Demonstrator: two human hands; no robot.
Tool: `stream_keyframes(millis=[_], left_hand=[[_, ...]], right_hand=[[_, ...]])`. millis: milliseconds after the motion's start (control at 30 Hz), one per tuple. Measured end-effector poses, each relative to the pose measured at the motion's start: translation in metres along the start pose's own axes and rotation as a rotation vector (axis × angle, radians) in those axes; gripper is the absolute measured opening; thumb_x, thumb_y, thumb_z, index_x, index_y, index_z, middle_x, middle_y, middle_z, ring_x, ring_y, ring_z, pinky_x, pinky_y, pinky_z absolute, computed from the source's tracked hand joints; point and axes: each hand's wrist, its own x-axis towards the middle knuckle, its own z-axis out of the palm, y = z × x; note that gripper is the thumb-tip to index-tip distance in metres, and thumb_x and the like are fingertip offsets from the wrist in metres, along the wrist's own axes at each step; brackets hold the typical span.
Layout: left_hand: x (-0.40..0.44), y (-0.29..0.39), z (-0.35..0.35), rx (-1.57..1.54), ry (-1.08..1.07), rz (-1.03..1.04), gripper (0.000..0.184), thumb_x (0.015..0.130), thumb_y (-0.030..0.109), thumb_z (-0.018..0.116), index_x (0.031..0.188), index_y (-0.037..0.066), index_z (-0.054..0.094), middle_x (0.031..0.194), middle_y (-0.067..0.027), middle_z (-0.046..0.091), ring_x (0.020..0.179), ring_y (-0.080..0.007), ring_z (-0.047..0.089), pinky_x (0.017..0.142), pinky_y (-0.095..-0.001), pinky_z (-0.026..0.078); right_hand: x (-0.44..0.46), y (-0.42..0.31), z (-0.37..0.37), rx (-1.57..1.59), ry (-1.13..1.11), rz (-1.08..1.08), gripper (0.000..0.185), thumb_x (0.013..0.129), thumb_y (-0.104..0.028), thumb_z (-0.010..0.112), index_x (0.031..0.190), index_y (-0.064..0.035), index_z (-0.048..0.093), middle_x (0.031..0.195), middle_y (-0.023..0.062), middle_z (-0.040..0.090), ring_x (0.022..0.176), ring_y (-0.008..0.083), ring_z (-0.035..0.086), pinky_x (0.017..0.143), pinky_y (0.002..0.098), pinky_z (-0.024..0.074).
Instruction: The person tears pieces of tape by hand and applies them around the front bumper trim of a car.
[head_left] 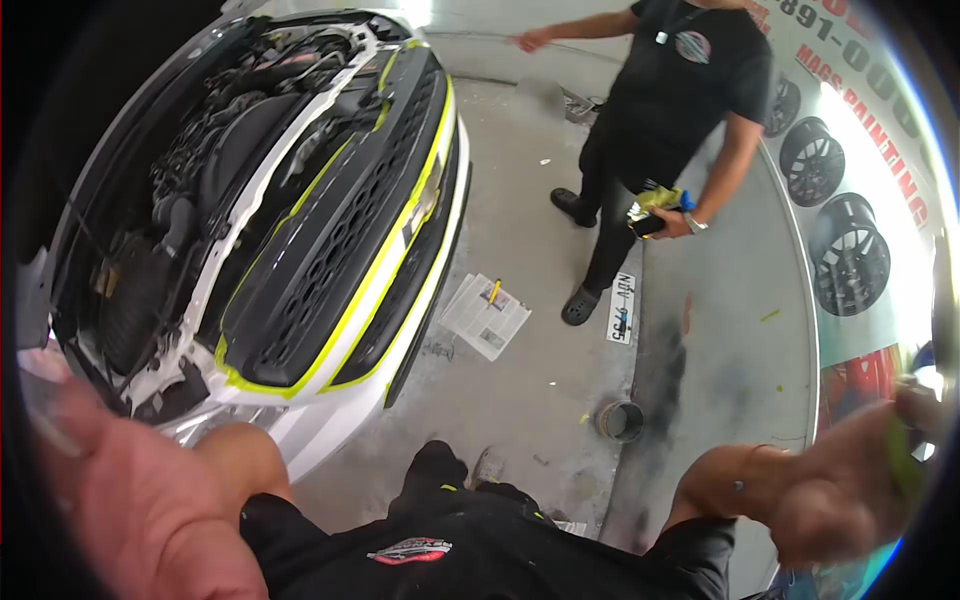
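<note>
My left hand (140,500) is large and blurred at the lower left, near the corner of a white car front (330,430); its fingers are smeared and partly cut by the dark lens edge. Raised at the far right, my right hand (840,485) is closed around a yellow-green tape roll (905,455), partly hidden by the fingers and the image edge. Yellow-green masking tape (345,350) borders the car's black grille (330,230). Above it, the engine bay (190,180) lies open.
A co-worker in black (690,90) stands ahead, holding crumpled yellow-green material (655,205). On the floor are newspaper sheets (490,325) with a yellow item, a number plate (621,308) and a round can (620,421). Wheel rims (848,255) line the right wall.
</note>
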Motion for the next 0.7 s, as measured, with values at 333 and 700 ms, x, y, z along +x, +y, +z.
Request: stream_keyframes(millis=[333,700], left_hand=[[0.081,-0.156,-0.009,0.320,-0.288,0.318,0.061,0.101,0.052,0.048,0.122,-0.006,0.049,0.093,-0.0115,0.061,0.082,-0.0266,0.058,0.080,-0.0446,0.043],[0.136,-0.351,0.035,0.541,-0.208,0.537,0.060,0.101,0.053,0.048,0.132,0.002,0.047,0.088,-0.0060,0.060,0.075,-0.0204,0.054,0.072,-0.0401,0.041]], right_hand=[[0.070,0.086,0.053,-0.237,-0.300,-0.157,0.025,0.097,-0.028,0.056,0.106,-0.0042,0.057,0.096,0.0097,0.059,0.087,0.0236,0.055,0.073,0.0356,0.0448],[0.067,0.272,0.149,-0.337,-0.335,-0.075,0.016,0.100,-0.025,0.054,0.107,-0.0106,0.052,0.093,0.0044,0.056,0.081,0.0197,0.054,0.065,0.0324,0.0459]])
